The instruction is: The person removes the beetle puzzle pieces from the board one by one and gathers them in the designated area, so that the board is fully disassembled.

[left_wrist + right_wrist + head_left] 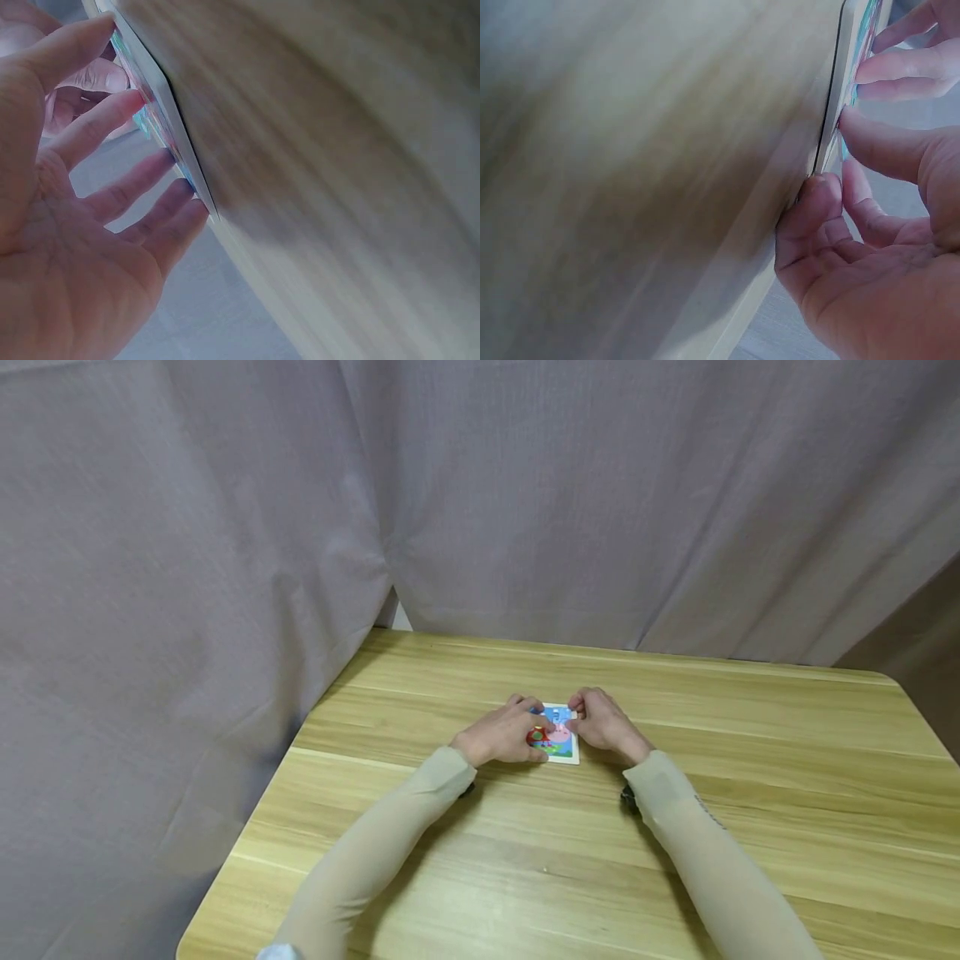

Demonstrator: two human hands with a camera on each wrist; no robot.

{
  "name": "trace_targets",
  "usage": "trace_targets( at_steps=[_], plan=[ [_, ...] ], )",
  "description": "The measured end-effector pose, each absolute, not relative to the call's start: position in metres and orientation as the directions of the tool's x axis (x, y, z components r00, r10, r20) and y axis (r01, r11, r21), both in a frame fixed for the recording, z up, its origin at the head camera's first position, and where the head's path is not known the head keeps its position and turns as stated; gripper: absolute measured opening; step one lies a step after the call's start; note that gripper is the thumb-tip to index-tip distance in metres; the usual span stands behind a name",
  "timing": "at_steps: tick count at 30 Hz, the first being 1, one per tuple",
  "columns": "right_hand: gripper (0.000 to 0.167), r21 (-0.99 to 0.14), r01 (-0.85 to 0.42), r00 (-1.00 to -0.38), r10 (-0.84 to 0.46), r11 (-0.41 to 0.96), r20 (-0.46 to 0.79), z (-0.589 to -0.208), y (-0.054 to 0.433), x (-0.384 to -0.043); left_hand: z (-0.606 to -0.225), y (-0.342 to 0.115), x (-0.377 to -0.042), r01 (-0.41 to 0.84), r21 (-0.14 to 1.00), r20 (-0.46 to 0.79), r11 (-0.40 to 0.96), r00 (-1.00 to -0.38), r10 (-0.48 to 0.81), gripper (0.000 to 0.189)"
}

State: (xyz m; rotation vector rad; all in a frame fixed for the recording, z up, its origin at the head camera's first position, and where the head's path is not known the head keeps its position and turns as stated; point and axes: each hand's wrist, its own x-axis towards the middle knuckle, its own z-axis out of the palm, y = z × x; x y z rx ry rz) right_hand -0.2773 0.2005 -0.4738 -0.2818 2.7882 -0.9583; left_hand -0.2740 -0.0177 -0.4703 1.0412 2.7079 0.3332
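Note:
A small flat picture board point(561, 750) with a white border and a bright cartoon print lies on the wooden table. Spread over its left part, my left hand point(510, 732) rests several fingertips on the printed face. In the left wrist view these fingers point(97, 131) are extended along the board point(171, 112). At the far right corner, my right hand point(602, 724) grips the edge, thumb on the face. The right wrist view shows its other fingers point(810, 232) curled by the board's rim point(840, 82). Both hands hide parts of the print.
The wood-grain table point(517, 877) extends around both arms. Grey curtains point(525, 510) hang along its back and left sides. Dark wrist devices point(628, 798) sit beneath the sleeve cuffs.

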Motion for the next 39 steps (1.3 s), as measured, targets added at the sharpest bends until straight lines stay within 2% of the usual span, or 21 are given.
trace_targets(
  at_steps=[8, 13, 19, 26, 32, 39],
  plan=[
    [0.037, -0.659, -0.137, -0.967, -0.244, 0.740, -0.072, -0.4702, 0.2003, -0.2769, -0.4677, -0.0185, -0.2746, 0.638, 0.277, -0.115, 0.718, -0.720, 0.684, 0.055],
    [0.036, -0.678, -0.151, -0.967, -0.249, 0.719, -0.048, -0.4699, 0.2012, -0.2777, -0.4674, -0.0189, -0.2749, 0.639, 0.283, -0.111, 0.715, -0.718, 0.687, 0.054],
    [0.030, -0.664, -0.160, -0.967, -0.251, 0.730, -0.043, -0.4701, 0.2043, -0.2798, -0.4675, -0.0190, -0.2759, 0.652, 0.278, -0.107, 0.705, -0.708, 0.698, 0.055],
    [0.029, -0.633, -0.166, -0.956, -0.280, 0.756, -0.084, -0.4737, 0.2062, -0.2814, -0.4695, -0.0198, -0.2758, 0.651, 0.289, -0.113, 0.702, -0.705, 0.700, 0.056],
    [0.027, -0.564, -0.219, -0.949, -0.308, 0.796, -0.067, -0.4739, 0.2047, -0.2780, -0.4702, -0.0201, -0.2743, 0.646, 0.298, -0.118, 0.703, -0.705, 0.699, 0.055],
    [0.029, -0.553, -0.216, -0.954, -0.294, 0.804, -0.055, -0.4757, 0.2069, -0.2732, -0.4708, -0.0213, -0.2717, 0.645, 0.289, -0.119, 0.708, -0.709, 0.695, 0.055]
  ],
)
